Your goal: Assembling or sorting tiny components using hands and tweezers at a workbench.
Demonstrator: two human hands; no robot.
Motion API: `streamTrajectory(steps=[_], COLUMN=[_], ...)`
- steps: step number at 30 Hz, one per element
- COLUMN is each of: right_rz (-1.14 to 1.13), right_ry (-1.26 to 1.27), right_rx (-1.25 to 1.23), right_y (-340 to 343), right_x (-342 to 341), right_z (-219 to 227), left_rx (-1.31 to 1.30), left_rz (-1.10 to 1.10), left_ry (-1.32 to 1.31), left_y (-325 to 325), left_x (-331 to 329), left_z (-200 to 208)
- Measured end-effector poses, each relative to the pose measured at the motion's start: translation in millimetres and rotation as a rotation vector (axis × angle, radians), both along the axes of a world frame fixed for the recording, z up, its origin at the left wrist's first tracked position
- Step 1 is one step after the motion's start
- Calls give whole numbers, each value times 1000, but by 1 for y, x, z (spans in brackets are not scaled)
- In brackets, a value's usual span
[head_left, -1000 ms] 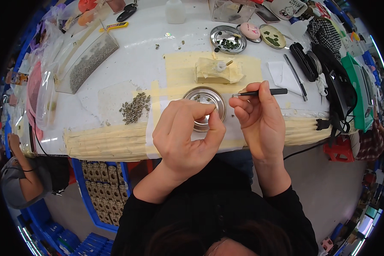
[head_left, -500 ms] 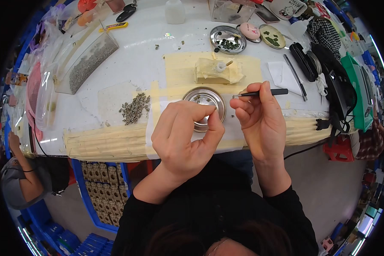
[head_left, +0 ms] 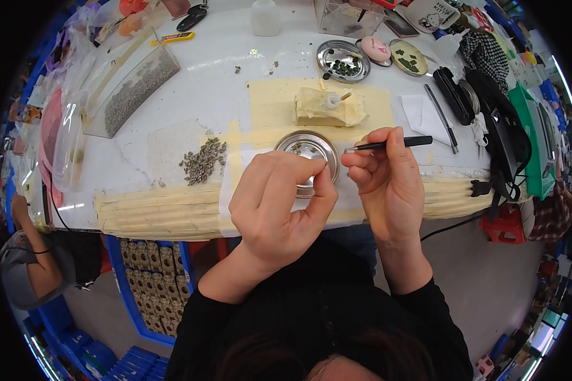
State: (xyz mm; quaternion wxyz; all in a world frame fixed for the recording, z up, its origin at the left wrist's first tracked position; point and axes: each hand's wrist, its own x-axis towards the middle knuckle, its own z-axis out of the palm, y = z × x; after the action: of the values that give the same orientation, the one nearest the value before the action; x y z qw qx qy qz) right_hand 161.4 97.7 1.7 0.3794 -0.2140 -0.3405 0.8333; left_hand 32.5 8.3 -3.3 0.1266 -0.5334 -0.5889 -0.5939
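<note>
My left hand (head_left: 273, 206) is closed in a pinch over the near part of a round metal dish (head_left: 332, 145). Whatever lies between its thumb and forefinger is too small to make out. Just right of the dish, my right hand (head_left: 391, 181) is turned palm up and grips a slim black pen-like tool (head_left: 413, 141) with a pale metallic tip. That tip points left toward my left fingertips, a short gap away. A few small bits lie in the dish, partly hidden by my left hand. Left of it sits a pile of small grey-green pieces (head_left: 203, 162) on the table.
Behind the dish stands a tape-wrapped block (head_left: 324, 109) bearing a small white container (head_left: 333, 100). Farther back are a metal tray (head_left: 343, 61) of dark green pieces and a white bottle (head_left: 265, 18). A clear bin (head_left: 136, 95) of grey granules leans at left. Another person's arm (head_left: 35, 244) shows far left.
The whole view has shifted slightly. My right hand has edged left, bringing the tool's tip a little closer to my left fingertips. Both grips look the same.
</note>
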Motion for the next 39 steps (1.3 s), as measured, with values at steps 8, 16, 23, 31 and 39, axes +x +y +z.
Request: streamTrajectory(steps=[8, 16, 23, 31, 39], right_rz=[-85, -142, -159, -194, -305], right_ry=[-40, -75, -101, -217, -227], right_rx=[193, 455, 557, 681, 792], right_y=[-4, -8, -10, -11, 19], right_x=[0, -1, -2, -4, -15], right_z=[-1, 3, 5, 5, 9], left_rx=[11, -138, -145, -169, -156], left_rz=[-11, -294, -594, -582, -164], left_ry=[-50, -629, -1100, -1126, -456], left_y=[0, -12, -16, -16, 0], left_x=[0, 0, -8, -10, -14], left_z=[-2, 3, 2, 2, 0])
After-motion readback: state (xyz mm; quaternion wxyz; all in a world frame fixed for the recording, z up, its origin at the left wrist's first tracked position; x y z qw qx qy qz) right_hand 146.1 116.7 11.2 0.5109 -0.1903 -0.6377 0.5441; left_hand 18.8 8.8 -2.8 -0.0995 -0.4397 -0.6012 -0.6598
